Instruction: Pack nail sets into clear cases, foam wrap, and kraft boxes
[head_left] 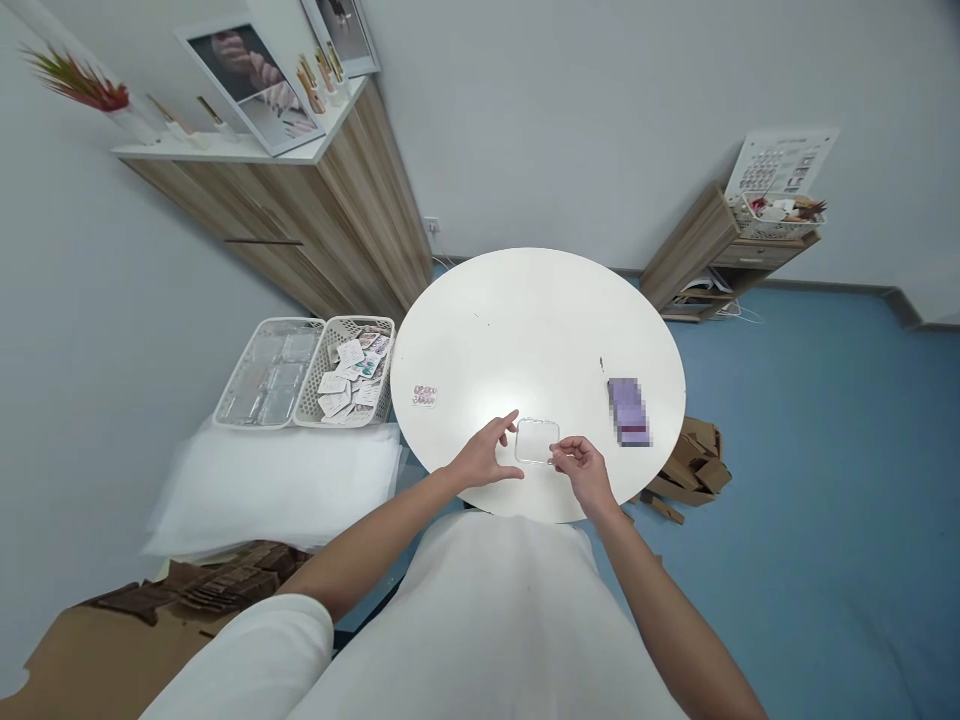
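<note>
A clear, flat plastic box [537,441] with rounded corners lies at the near side of the round white table. My right hand [585,472] pinches its right edge between thumb and fingers. To the left of the box is my left hand [486,456], thumb and fingers spread apart, fingertips close to the box's left edge; whether they touch it I cannot tell. Farther left on the table lies a small card of pinkish nail tips [424,396]. A blurred-out purple rectangular item [629,412] is to the right of my right hand.
The round white table [517,320] stands before me. Left of it are a white basket of printed cards [306,405] and a bin of clear boxes [271,372], above a stack of white sheets [277,485]. Cardboard [694,465] lies on the floor at right. Wooden cabinets [367,190] stand behind.
</note>
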